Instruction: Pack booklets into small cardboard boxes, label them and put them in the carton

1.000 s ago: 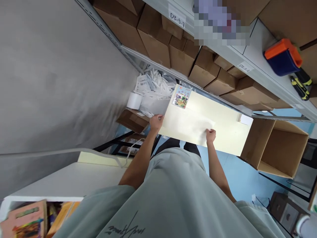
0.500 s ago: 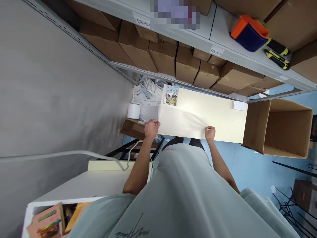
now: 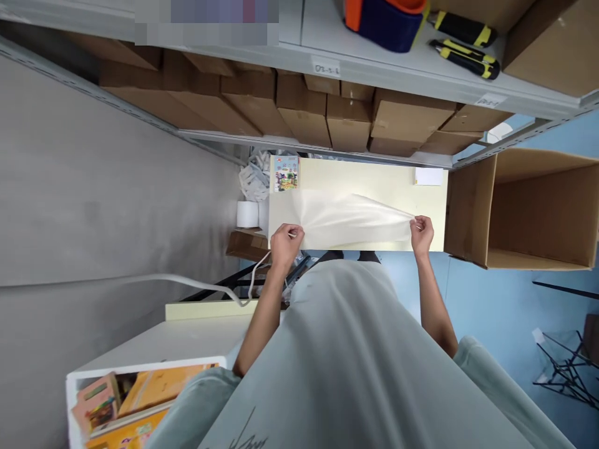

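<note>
A clear plastic bag (image 3: 349,219) is stretched between my hands above a cream table (image 3: 374,181). My left hand (image 3: 285,242) is closed on the bag's left end at the table's near left corner. My right hand (image 3: 422,232) pinches the bag's right end near the table's front edge. A small colourful booklet (image 3: 286,174) lies at the table's far left corner. A white slip of paper (image 3: 428,176) lies at the far right.
An open cardboard box (image 3: 528,212) stands right of the table. Metal shelves behind hold several closed cartons (image 3: 304,112), a blue-and-orange tool (image 3: 384,22) and yellow-black handles (image 3: 463,47). A white roll (image 3: 247,214) and heaped white packets (image 3: 255,178) sit left. A bin of books (image 3: 126,399) is lower left.
My right hand has moved right along the table's front edge, drawing the clear bag out wider. My left hand stays at the left corner. The view has swung so the table looks level.
</note>
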{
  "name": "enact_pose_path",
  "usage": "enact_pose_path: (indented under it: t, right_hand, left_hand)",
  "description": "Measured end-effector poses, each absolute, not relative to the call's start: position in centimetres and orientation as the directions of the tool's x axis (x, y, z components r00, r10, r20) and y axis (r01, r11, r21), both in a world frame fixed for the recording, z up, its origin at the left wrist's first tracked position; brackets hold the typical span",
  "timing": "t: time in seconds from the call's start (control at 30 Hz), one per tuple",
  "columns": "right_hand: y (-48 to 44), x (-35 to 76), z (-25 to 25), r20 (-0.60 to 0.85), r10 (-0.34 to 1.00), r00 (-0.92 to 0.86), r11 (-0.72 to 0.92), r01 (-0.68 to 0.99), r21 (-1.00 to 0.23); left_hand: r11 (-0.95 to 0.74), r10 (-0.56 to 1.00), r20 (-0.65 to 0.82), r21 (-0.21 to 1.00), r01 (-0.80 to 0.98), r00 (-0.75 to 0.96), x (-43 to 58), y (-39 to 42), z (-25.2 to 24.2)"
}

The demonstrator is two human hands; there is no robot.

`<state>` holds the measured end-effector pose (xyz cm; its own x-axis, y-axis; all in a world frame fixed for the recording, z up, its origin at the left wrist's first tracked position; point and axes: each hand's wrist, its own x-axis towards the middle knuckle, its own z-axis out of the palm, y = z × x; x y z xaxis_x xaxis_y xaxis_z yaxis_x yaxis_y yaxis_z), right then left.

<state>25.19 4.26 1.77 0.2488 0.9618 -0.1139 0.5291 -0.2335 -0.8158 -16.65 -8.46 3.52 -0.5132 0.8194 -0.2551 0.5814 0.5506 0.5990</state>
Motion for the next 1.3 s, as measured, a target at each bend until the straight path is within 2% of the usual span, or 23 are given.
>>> enact_pose_path:
  t: [0.13, 0.27, 0.47, 0.67, 0.87, 1.0, 1.07, 1.2, 1.3]
  right_hand:
    - [5.9, 30.2, 3.4, -0.097, 0.982, 0.164, -0.171, 0.540, -0.824]
    - [7.3, 34.5, 2.8, -0.100, 0.987, 0.123, -0.154, 0.592, -0.791]
    - [8.7, 37.8, -0.9, -0.243, 0.965, 0.102, -0.251, 0.643, -0.723]
    - [9.2, 38.4, -4.4, -0.371, 0.921, 0.123, -0.334, 0.740, -0.584]
    - [8.4, 36.9, -4.7, -0.384, 0.903, 0.191, -0.368, 0.804, -0.467]
    - [7.7, 32.8, -3.6, -0.280, 0.950, 0.138, -0.241, 0.893, -0.380]
    - [7.3, 29.2, -3.0, -0.267, 0.964, 0.023, -0.133, 0.906, -0.402]
    - [6.5, 19.6, -2.0, -0.306, 0.922, -0.237, 0.040, 0.846, -0.532]
    - [6.1, 11.2, -1.7, -0.338, 0.852, -0.399, 0.118, 0.775, -0.620]
  left_hand:
    - [0.571, 0.816, -0.308, 0.564, 0.597, -0.490, -12.9, -6.2, 4.6]
    - [0.581, 0.814, -0.378, 0.487, 0.653, -0.442, -9.4, -4.4, 3.5]
    - [0.543, 0.812, -0.442, 0.330, 0.772, -0.382, -5.6, -2.4, -0.2]
    - [0.581, 0.764, -0.520, 0.294, 0.759, -0.383, -4.1, -1.4, -3.6]
    - [0.585, 0.756, -0.573, 0.375, 0.719, -0.316, -4.2, -2.1, -5.9]
    - [0.552, 0.790, -0.569, 0.499, 0.668, -0.228, -4.5, -3.1, -7.3]
    - [0.535, 0.810, -0.555, 0.565, 0.628, -0.190, -4.9, -3.6, -7.7]
    - [0.519, 0.833, -0.536, 0.677, 0.521, -0.133, -7.1, -4.3, -7.8]
    - [0.538, 0.837, -0.516, 0.714, 0.449, -0.182, -10.8, -4.5, -7.7]
